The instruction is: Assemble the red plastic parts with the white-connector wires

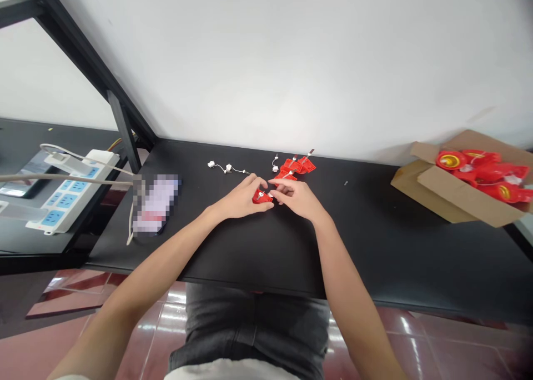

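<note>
Between thumb and fingers, my left hand (238, 200) grips a small red plastic piece (263, 199) just above the black table. A little white part sits inside that piece. My right hand (300, 200) is closed in a pinch at the piece's right edge, by another small white part (270, 194); its fingertips partly hide what they hold. Right behind my hands lie several similar red pieces (307, 165) with white parts and thin strips on them. Small white parts joined by thin wire (229, 168) rest to the left of these.
An open cardboard box (441, 194) with several red plastic items (487, 171) stands on the right. On the left lie a blurred-out phone (157, 205), pale cables and a power strip (73, 194). A black metal frame (91, 63) rises there, and a white wall backs the black table (258, 252).
</note>
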### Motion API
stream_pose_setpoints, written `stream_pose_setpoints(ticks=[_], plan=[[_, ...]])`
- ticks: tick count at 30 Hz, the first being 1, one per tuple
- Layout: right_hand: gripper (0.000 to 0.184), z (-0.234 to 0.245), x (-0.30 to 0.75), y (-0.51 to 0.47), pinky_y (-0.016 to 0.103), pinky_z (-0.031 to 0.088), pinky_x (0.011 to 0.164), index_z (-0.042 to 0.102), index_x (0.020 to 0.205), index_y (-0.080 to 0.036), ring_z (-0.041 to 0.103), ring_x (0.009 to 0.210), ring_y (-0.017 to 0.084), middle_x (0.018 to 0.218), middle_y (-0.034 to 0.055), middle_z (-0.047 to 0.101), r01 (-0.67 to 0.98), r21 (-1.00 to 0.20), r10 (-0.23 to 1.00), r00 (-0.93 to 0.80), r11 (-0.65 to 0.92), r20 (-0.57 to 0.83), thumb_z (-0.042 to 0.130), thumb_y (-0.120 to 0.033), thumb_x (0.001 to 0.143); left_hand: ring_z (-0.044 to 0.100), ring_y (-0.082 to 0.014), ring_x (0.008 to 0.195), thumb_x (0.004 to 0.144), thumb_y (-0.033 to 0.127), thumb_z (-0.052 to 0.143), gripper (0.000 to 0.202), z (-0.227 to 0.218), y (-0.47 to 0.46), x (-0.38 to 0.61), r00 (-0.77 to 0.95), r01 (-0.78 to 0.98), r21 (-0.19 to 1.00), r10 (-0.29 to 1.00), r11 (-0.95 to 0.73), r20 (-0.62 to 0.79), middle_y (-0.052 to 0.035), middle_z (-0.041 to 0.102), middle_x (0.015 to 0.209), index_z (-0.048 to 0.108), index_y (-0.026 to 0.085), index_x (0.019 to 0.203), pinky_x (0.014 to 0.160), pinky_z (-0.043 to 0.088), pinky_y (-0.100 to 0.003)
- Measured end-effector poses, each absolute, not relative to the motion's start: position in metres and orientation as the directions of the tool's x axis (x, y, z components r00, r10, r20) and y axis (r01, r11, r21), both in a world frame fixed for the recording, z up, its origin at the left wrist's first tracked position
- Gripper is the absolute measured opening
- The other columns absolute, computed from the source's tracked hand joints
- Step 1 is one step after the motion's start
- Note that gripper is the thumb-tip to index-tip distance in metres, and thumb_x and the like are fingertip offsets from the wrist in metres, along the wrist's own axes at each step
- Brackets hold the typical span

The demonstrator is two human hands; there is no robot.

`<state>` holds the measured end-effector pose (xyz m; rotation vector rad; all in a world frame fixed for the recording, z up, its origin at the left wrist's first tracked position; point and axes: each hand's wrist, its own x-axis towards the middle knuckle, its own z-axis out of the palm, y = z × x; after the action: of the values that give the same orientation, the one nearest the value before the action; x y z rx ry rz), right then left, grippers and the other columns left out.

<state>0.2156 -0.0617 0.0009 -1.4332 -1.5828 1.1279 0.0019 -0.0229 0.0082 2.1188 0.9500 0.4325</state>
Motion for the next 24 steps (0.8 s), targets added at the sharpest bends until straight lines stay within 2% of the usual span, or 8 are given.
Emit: stream_pose_setpoints(ticks=[5, 10, 16, 20, 24], plan=[[0.039, 0.005, 0.219, -0.063, 0.034, 0.055, 0.077, 0.078, 0.118, -0.024, 0.058, 0.073, 0.014, 0.084, -0.0009, 0.059, 0.344, -0.939, 0.989, -0.142, 0.021, -0.03, 0.075, -0.039, 0.082, 0.058, -0.024, 0.107, 0.085, 0.037, 0.07, 0.048, 0.009, -0.016, -0.004, 0.696, 0.427, 0.783, 0.717, -0.452, 0.034, -0.0076, 0.055, 0.118, 0.055, 0.024, 0.129, 0.097, 0.054, -0.041], [0.036, 0.008, 0.22, -0.063, 0.037, 0.057, 0.087, 0.077, 0.113, -0.023, 0.06, 0.078, 0.014, 0.087, -0.0008, 0.056, 0.272, -0.962, 0.988, -0.151, 0.03, -0.011, 0.076, -0.04, 0.081, 0.058, -0.0259, 0.111, 0.084, 0.032, 0.069, 0.058, 0.005, -0.01, -0.006, 0.707, 0.393, 0.795, 0.705, -0.462, 0.06, -0.0095, 0.056, 0.121, 0.051, 0.023, 0.138, 0.1, 0.053, -0.043], [0.025, 0.014, 0.219, -0.064, 0.036, 0.056, 0.078, 0.07, 0.089, -0.019, 0.065, 0.074, 0.017, 0.087, 0.0027, 0.063, 0.262, -0.965, 0.989, -0.148, 0.013, -0.027, 0.072, -0.043, 0.086, 0.057, -0.026, 0.113, 0.083, 0.035, 0.07, 0.06, 0.006, -0.012, -0.004, 0.732, 0.365, 0.801, 0.678, -0.474, 0.067, -0.0089, 0.057, 0.121, 0.051, 0.023, 0.138, 0.104, 0.05, -0.044], [0.022, 0.016, 0.218, -0.065, 0.033, 0.052, 0.077, 0.065, 0.086, -0.021, 0.058, 0.073, 0.014, 0.081, -0.0025, 0.053, 0.242, -0.97, 0.991, -0.132, 0.024, -0.008, 0.081, -0.034, 0.076, 0.056, -0.0265, 0.116, 0.084, 0.034, 0.069, 0.058, 0.009, -0.014, -0.003, 0.744, 0.358, 0.806, 0.666, -0.471, 0.059, -0.0098, 0.057, 0.124, 0.051, 0.022, 0.138, 0.107, 0.048, -0.045], [0.024, 0.017, 0.217, -0.066, 0.032, 0.053, 0.077, 0.062, 0.085, -0.021, 0.058, 0.075, 0.013, 0.083, -0.003, 0.051, 0.211, -0.977, 0.989, -0.146, 0.024, -0.007, 0.081, -0.031, 0.075, 0.055, -0.0279, 0.121, 0.084, 0.036, 0.069, 0.056, 0.008, -0.015, -0.003, 0.753, 0.346, 0.801, 0.654, -0.488, 0.073, -0.0108, 0.057, 0.128, 0.053, 0.021, 0.135, 0.11, 0.047, -0.046]])
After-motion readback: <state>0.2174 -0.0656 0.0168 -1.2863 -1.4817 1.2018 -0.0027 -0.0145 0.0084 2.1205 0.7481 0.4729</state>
